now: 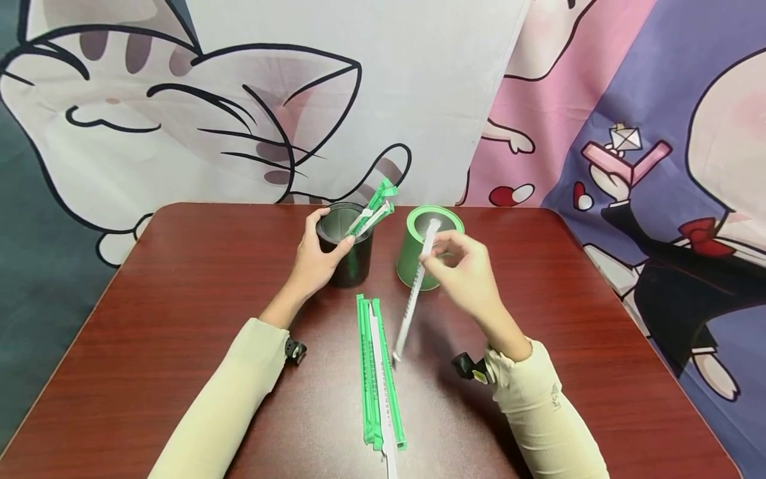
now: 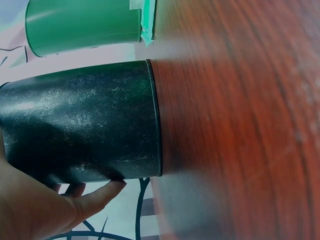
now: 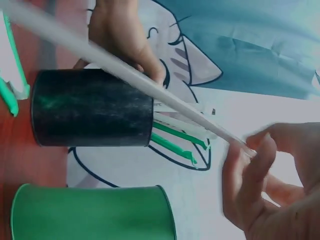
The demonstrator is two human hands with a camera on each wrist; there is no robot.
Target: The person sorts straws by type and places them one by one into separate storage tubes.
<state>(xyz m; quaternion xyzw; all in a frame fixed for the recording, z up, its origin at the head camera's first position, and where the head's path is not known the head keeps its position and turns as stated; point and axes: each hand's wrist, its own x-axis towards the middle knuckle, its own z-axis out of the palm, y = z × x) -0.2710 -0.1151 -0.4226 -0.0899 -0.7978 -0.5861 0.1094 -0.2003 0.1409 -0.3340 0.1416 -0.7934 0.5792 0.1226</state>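
Observation:
My left hand (image 1: pixel 314 263) grips the black can (image 1: pixel 350 269) at its upper side, thumb near the rim. Green-wrapped straws (image 1: pixel 382 193) and a white-wrapped one (image 1: pixel 374 218) lean out of that can toward the right. Between thumb and fingertips, my right hand (image 1: pixel 467 269) pinches a white-wrapped straw (image 1: pixel 413 303) near its upper end. It slants down to the left, passing in front of the green can (image 1: pixel 409 256) in the head view. In the right wrist view, the held straw (image 3: pixel 125 75) crosses in front of the black can (image 3: pixel 90 112).
On the table (image 1: pixel 179 319), more green-wrapped straws (image 1: pixel 366 372) and white-wrapped ones (image 1: pixel 381 379) lie lengthwise in front of the cans. A printed cartoon cloth (image 1: pixel 437 120) hangs behind the table's back edge. Small cameras sit on both wrists.

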